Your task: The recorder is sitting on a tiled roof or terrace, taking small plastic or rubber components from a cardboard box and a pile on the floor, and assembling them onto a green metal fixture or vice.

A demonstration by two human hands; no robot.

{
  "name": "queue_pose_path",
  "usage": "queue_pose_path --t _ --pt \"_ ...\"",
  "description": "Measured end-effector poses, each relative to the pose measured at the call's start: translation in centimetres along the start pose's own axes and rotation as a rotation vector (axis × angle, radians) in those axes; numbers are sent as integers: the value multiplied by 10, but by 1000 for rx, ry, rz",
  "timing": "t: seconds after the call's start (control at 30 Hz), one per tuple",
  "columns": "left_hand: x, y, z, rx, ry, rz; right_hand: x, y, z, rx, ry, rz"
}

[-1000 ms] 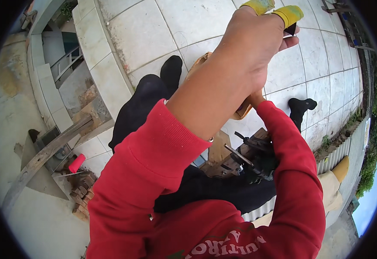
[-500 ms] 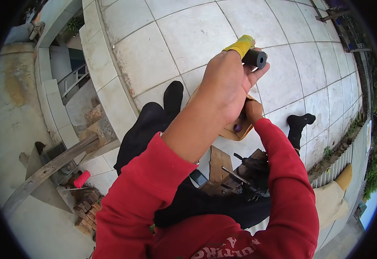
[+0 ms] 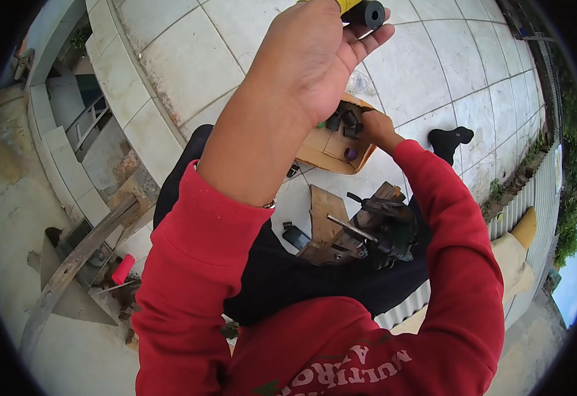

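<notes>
My left hand (image 3: 325,63) is raised at the top of the view. It holds a thick black cylinder (image 3: 372,14) with a round hole through its end; fingertips show beside and below it. A yellow wrap (image 3: 345,5) covers the thumb side, partly cut off by the upper edge. Farther down, my right hand (image 3: 379,129) is closed at the right rim of an open cardboard box (image 3: 323,157), its fingertips hidden. Several short black cylindrical pieces (image 3: 350,125) and a purple ring (image 3: 350,154) lie in the box.
Between my legs stands a dark metal vise (image 3: 391,231) with a bar handle, beside a wooden board (image 3: 327,214). A phone (image 3: 296,235) lies on the tiled floor (image 3: 288,39). On the left are a wooden beam (image 3: 77,264) and a red object (image 3: 123,269).
The whole view has shifted, bringing more of the box's inside into sight. My left hand, still with the black cylinder, is now higher in the picture. My right hand stays at the box rim.
</notes>
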State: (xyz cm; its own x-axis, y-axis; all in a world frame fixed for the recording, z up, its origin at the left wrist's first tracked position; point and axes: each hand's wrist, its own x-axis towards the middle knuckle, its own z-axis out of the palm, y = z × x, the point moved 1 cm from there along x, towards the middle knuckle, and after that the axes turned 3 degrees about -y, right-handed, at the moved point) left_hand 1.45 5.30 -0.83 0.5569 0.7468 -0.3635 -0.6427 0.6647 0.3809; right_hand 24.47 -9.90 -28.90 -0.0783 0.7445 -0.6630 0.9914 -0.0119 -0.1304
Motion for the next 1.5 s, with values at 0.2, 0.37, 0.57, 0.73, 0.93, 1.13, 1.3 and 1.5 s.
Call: queue_pose_path --t 0.2,0.37,0.57,0.73,0.93,1.13,1.3,1.5 --pt "-1 11 0 33 40 47 -61 -15 -88 582 -126 -85" --pt "-6 21 5 79 30 107 -150 -78 -174 1099 -373 -356" --pt "-2 29 5 20 42 164 -182 -137 -190 932 -541 -337" --pt "-5 39 4 7 35 204 -181 -153 -187 850 -531 -452" --pt "-9 54 0 -41 30 243 -176 -159 -192 773 -640 -477" --pt "-9 57 -5 -42 65 263 -175 -163 -178 715 -694 -555" --pt "-5 53 -2 -49 33 259 -189 -152 -171 804 -588 -421" --pt "8 42 -1 -36 33 228 -208 -152 -163 901 -512 -218"
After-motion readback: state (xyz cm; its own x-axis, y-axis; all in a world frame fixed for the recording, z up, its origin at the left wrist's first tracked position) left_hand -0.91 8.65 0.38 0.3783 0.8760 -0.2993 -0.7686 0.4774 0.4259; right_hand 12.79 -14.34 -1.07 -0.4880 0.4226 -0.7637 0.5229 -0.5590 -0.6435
